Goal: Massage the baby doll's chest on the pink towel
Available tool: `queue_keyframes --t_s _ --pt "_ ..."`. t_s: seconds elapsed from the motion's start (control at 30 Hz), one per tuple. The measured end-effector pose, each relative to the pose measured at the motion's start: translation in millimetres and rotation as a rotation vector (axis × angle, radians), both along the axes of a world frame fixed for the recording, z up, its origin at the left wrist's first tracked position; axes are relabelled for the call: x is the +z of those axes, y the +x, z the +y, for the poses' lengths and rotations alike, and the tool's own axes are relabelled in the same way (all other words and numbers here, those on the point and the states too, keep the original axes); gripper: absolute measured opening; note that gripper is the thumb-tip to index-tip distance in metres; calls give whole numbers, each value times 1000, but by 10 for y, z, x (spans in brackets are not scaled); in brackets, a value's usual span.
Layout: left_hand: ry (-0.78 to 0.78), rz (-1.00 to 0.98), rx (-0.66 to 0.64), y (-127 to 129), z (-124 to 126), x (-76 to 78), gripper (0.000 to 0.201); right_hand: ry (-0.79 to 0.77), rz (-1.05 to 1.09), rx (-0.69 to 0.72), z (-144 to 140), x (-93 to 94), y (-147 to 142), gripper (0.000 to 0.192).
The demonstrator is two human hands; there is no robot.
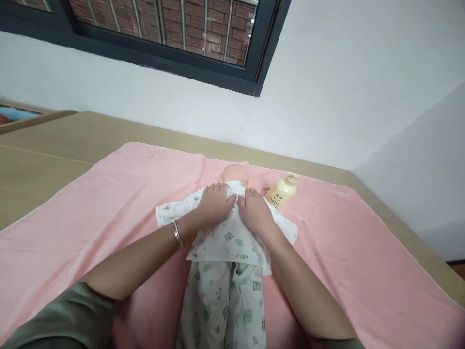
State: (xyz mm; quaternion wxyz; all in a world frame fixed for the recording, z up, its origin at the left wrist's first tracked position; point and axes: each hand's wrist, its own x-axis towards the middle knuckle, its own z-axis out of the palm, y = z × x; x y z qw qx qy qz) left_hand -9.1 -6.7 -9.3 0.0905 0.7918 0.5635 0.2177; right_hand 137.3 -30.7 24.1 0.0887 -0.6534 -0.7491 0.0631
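The doll (228,249) lies on the pink blanket (109,232) in the lower middle of the frame, dressed in a white printed top (238,240) and matching trousers (218,305). Both hands rest on its upper body, just below the head (234,172): the left hand (214,206) on the left of the frame, the right hand (256,211) on the right (a bracelet (178,233) sits on the left wrist). Neither hand is balled. The fingers lie over the shoulders and the thumbs come close together near the middle of the chest; whether they pinch any cloth I cannot fairly tell, since the palms hide the undersides.

To do this well, I would keep the touch light and even on both sides, spread the contact along fingers and palms, and let the cloth lie smooth under them. The thumbs are best kept low, clear of the neck, and the wrists loose so that little weight bears down.

The doll's long axis runs nearly straight up the frame, leaning very slightly right towards the head. The crown points to the upper middle, away from the person; the trouser legs run down to the bottom edge. The sleeves (175,209) reach out to either side, across that axis. A pump bottle (280,193) lies tilted right of the head, its top towards the upper right.
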Motion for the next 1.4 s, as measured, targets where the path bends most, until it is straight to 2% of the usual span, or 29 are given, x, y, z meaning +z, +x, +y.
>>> queue_keyframes --t_s 0.1,0.17,0.27,0.43,1.13,1.27,1.4 --pt "-98 -52 21 -46 108 67 41 -1 -28 45 -161 58 -97 52" --pt "-111 -51 29 -41 115 91 42 -12 8 63 -144 55 -73 50" --pt "-95 -28 57 -6 75 87 44 -17 108 55 36 -8 56 44" --pt "-41 1 82 29 39 33 45 -6 164 -22 270 -128 185 48" --pt "-27 17 75 22 66 7 44 35 136 -39 235 -139 159 44" --pt "27 59 66 73 -62 2 41 18 158 -36 254 -138 194 41" --pt "158 111 94 167 -289 -58 51 -5 130 -21 251 -101 207 40"
